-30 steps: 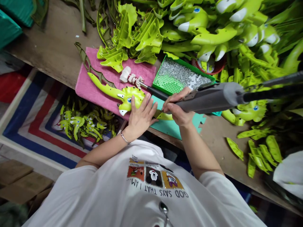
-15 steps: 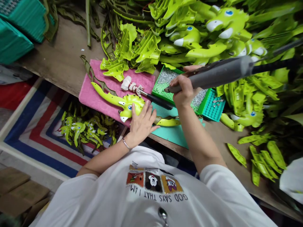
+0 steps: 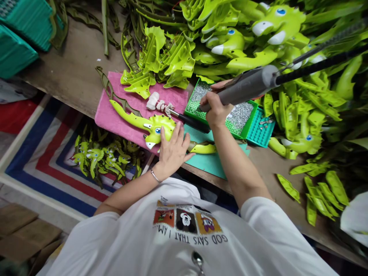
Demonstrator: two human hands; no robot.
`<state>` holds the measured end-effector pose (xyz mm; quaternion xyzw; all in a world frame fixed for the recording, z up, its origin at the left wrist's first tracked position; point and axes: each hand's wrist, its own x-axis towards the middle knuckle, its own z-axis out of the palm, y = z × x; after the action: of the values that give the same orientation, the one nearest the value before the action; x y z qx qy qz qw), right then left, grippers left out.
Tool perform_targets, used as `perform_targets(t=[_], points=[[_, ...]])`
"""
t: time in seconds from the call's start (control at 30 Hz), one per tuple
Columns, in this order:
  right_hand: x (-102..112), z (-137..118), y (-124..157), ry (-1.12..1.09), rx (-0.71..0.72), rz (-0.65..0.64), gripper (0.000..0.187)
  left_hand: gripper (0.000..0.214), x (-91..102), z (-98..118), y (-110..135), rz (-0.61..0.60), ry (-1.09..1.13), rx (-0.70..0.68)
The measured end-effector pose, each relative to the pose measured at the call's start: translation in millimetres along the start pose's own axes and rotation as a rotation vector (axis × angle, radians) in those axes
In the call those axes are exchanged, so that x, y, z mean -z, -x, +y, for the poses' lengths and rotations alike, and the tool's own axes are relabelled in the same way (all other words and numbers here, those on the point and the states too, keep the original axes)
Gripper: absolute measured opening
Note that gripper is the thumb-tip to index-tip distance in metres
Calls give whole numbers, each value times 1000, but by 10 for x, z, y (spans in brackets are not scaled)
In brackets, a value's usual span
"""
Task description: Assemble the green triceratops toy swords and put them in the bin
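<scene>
Counter point(image 3: 71, 57): heaped green plastic dinosaur parts. On it, a pink towel point(image 3: 115, 128). At the towel's near edge, a green toy dinosaur point(image 3: 156, 128), long axis running tail-first away to my left, held flat under my open left grip point(image 3: 172, 151). Right of the towel, a green tray point(image 3: 243, 136) of silver studs point(image 3: 240, 117); my right grip point(image 3: 214, 109) closes around a gray tool point(image 3: 250, 86), its tip at the tray.

A rough wooden workbench point(image 3: 77, 57) carried a pink towel point(image 3: 117, 92) and a teal foam mat point(image 3: 208, 166) at centre, teal bins point(image 3: 17, 53) at upper left, heaped lime-green plastic dinosaur parts point(image 3: 169, 57) along the top, and loose green pieces point(image 3: 319, 195) at lower right.
</scene>
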<state>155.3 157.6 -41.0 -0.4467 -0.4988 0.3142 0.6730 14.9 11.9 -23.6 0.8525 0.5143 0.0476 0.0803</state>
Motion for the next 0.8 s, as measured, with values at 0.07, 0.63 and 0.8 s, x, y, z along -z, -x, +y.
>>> perform_targets(t=[0.07,0.63,0.8], points=[[-1,1,-7,28,-21,-24,35,63,-28,16,-8,28,-25,4],[2,-133,-35,-16,4,-17,40,61,-28,39,-18,48,-12,23],[149,-724,210,-150,55,-23,31,66,-33,38,-16,37,6,13]])
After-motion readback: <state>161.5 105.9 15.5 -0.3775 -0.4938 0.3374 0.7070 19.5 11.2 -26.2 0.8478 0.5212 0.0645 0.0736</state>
